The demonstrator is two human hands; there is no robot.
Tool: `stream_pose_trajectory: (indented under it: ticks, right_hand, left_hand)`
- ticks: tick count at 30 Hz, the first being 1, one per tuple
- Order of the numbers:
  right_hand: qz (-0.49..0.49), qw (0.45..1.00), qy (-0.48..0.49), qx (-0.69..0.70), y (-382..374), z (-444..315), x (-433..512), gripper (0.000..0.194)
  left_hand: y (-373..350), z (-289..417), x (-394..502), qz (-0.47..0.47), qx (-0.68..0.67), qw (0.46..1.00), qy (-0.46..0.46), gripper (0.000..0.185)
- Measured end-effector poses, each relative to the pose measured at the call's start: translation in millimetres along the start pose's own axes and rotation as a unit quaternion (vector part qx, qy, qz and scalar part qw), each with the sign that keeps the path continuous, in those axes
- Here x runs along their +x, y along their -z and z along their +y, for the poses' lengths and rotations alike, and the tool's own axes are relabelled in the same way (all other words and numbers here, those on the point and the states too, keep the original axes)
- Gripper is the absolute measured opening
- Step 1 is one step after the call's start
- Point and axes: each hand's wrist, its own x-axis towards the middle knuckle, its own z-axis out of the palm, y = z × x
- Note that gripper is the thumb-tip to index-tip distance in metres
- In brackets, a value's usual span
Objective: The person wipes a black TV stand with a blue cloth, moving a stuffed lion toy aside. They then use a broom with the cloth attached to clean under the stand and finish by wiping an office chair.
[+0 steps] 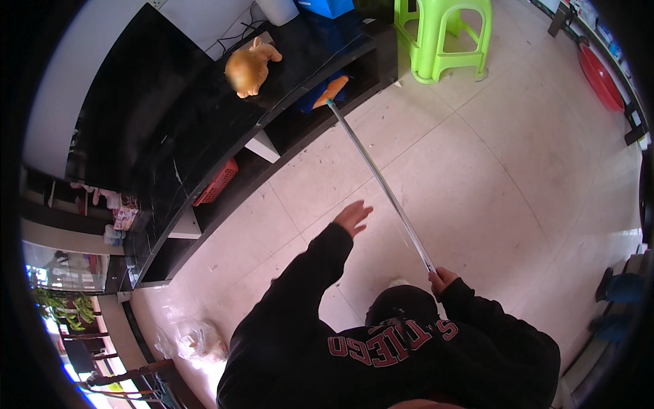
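My right hand (442, 281) is closed around the lower end of a long metal pole (380, 179) belonging to a cleaning tool. At its far end, past a teal collar, an orange head (331, 93) reaches into an open lower compartment of a black TV cabinet (225, 117). Dark blue material (308, 104) lies beside that head; what it is cannot be told. My left hand (356, 217) hangs over the tiled floor (460, 168), left of the pole and apart from it, fingers spread and holding nothing.
A television (138, 92) and a golden figurine (250, 69) stand on the cabinet; a red plastic basket (217, 183) is in a compartment. Beyond the cabinet's far end is a green plastic stool (444, 41). A red basin (600, 79) leans at right; plastic bags (199, 341) lie lower left.
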Motion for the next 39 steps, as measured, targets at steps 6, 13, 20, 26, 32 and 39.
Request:
stream_pose_trajectory:
  ticks: [6,13,20,26,32,39]
  right_hand:
    - [0.069,0.991,0.058,-0.096,-4.2,-3.4,-0.6,0.034]
    - [0.153,0.981,0.097,-0.064,-0.9,-8.7,73.4,0.033]
    - [0.123,0.983,0.075,0.111,-25.4,-42.4,155.4,0.029]
    - [0.046,0.972,0.02,0.229,14.6,-74.8,100.8,0.029]
    - [-0.039,0.963,0.08,0.255,34.9,-107.3,64.4,0.028]
    - [-0.037,0.956,0.007,0.291,14.7,-21.3,25.5,0.027]
  left_hand:
    - [32.0,-43.4,-80.5,0.036,0.054,0.998,0.025,0.042]
    - [10.6,-83.3,-103.1,0.003,0.069,0.996,0.059,0.039]
    - [0.7,-73.2,-112.9,0.007,0.063,0.996,0.055,0.037]
    - [20.9,-73.2,-124.6,0.05,0.058,0.994,0.073,0.034]
    - [10.9,-81.8,-107.7,0.021,0.059,0.993,0.104,0.034]
    - [7.4,-85.0,-99.6,-0.001,0.078,0.994,0.082,0.034]
